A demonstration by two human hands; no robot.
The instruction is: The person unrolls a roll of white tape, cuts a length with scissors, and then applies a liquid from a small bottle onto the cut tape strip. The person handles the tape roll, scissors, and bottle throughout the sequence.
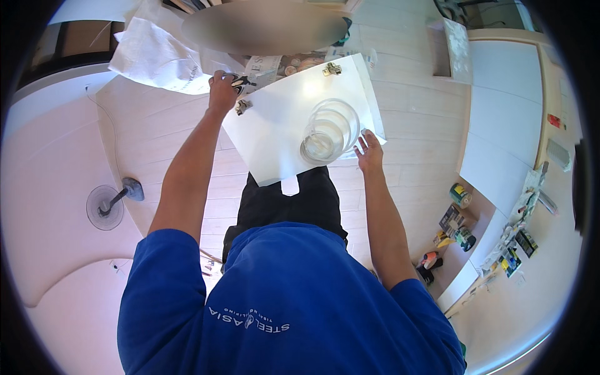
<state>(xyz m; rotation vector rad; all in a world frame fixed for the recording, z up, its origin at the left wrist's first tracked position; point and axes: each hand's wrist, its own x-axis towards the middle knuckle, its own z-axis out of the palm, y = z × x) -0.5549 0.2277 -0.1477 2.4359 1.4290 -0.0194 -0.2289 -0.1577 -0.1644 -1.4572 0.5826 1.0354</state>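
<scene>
A white board or sheet (281,136) lies tilted in front of my lap, with one metal hinge-like fitting (332,69) near its far edge and another (243,107) near its left corner. On its right half stands a clear, ringed container (328,131), seen from above. My left hand (223,91) is at the board's far left corner, closed on a black-handled hand tool like scissors or pliers (240,83). Beside the container, at the board's right edge, my right hand (369,149) has its fingers spread; a small pale thing at its fingertips is too small to name.
White crumpled sheeting (159,56) lies at the far left, near printed newspaper (265,68). A fan (105,207) stands at the left wall. White cabinets (504,108) line the right side, with cans (461,195) and boxes beside them. A blurred oval covers the far middle.
</scene>
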